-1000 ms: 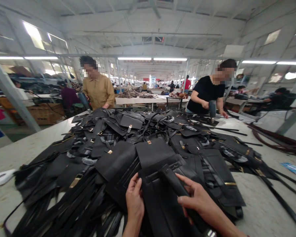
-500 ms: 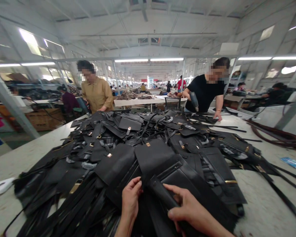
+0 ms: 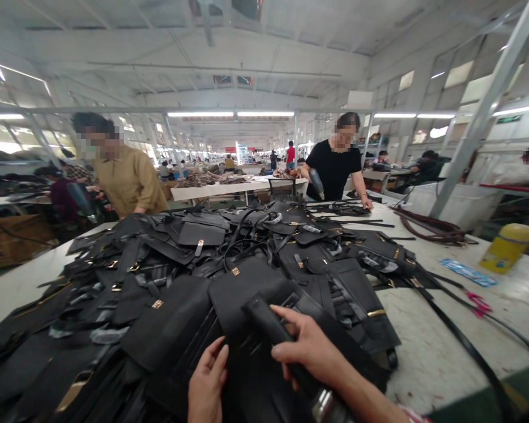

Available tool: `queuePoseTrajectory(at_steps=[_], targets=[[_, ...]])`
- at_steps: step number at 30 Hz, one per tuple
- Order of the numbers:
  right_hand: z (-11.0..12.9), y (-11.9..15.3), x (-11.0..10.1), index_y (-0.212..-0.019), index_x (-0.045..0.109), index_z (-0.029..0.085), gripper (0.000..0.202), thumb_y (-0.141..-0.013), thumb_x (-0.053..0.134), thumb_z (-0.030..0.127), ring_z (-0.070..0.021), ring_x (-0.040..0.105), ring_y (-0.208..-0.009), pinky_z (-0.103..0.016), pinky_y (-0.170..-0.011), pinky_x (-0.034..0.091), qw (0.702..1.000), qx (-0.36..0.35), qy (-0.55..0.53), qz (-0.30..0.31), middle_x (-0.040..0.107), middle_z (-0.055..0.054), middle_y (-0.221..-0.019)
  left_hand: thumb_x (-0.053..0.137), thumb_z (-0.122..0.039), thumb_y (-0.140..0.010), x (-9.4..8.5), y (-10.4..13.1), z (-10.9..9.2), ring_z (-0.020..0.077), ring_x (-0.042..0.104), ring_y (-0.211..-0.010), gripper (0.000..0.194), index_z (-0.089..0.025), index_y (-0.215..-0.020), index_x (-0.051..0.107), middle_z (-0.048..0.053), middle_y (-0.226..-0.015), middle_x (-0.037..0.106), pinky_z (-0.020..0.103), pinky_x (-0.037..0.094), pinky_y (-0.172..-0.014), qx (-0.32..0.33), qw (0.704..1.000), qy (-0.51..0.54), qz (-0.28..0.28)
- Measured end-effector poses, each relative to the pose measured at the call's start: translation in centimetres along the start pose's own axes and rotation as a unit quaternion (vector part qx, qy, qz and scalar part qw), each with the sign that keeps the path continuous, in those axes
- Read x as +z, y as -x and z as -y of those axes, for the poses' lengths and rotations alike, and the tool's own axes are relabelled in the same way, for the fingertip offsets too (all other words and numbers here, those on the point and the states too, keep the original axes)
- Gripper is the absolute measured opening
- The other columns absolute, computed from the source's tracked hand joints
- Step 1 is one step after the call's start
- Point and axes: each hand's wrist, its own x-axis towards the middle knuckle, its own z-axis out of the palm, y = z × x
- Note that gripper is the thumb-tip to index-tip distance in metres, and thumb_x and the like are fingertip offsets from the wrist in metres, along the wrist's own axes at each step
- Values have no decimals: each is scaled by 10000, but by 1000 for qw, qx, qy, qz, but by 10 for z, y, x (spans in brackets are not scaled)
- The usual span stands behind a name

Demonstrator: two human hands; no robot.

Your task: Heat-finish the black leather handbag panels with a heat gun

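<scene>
My left hand (image 3: 208, 382) is at the lower corner of a black bag's front flap (image 3: 233, 299), thumb and forefinger closed at its edge. A gold clasp (image 3: 235, 271) sits near the top of that flap. In my right hand (image 3: 311, 346) is a black heat gun (image 3: 264, 320), fingers wrapped round its body. Its shiny metal part (image 3: 328, 405) points down to the lower right, and its black end lies over the bag. A second black bag (image 3: 171, 317) with a gold clasp lies just left, under the same heap's edge.
A heap of black bags and straps (image 3: 127, 282) spreads over the pale table (image 3: 423, 352). To the right are a yellow container (image 3: 509, 249), a blue packet (image 3: 467, 272), pink scissors (image 3: 479, 304) and brown straps (image 3: 436, 229). Two co-workers (image 3: 127, 176) (image 3: 335, 164) stand across the table, the right one holding a heat gun.
The view has turned right, bringing the yellow container and scissors into sight. My right hand has lifted and swung the heat gun, so its metal part now shows. The left stays by the flap corner.
</scene>
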Motion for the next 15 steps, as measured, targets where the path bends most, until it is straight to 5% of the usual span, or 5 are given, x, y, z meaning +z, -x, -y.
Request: queuePoseTrajectory(at_steps=[4, 8, 15], targets=[[16, 8, -71, -1312, 196, 218, 746, -667, 571, 234, -106, 542, -393, -201, -333, 444, 995, 18, 45, -84, 573, 48, -608, 756, -262, -509, 13, -2, 4, 209, 625, -797, 531, -174, -992, 555, 57, -892, 675, 299, 481, -708, -10, 998, -8, 64], [30, -8, -124, -1287, 257, 156, 703, -667, 572, 254, -137, 575, -410, -203, -327, 431, 994, 84, 63, -27, 606, -1, -599, 777, -197, -453, 11, -8, 13, 246, 629, -833, 629, -169, -1032, 531, 70, -889, 682, 332, 484, -742, -1, 999, -28, 24], [29, -66, -124, -1252, 337, 141, 637, -665, 575, 214, -140, 585, -434, -193, -347, 417, 991, 102, 61, 60, 633, -37, -616, 746, -174, -475, 2, -1, -13, 257, 613, -893, 541, -174, -990, 579, 51, -910, 687, 341, 478, -781, -12, 998, -44, 53]])
